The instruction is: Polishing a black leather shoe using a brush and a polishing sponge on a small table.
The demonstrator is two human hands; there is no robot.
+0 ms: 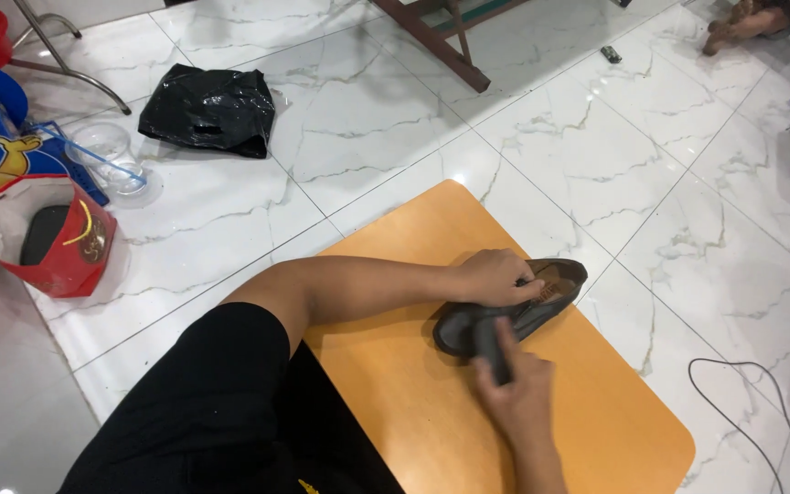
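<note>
Two hands work one dark brown shoe [514, 306] lying on its side on an orange board [432, 402] set on the white marble floor [596, 155]. Pressed hard, the shoe could likely skid on the smooth board. With the forearm reaching across, the left hand [496, 277] is closed over the shoe's opening, pinning it. Just below, the right hand [518, 389] grips a dark strip [496, 352], perhaps a cloth, against the heel.

I count one dark shoe [514, 311] at centre, one orange board [432, 402] beneath, one black bag [208, 110] upper left, one red paper bag [48, 238] left, one plastic cup [112, 155].
</note>
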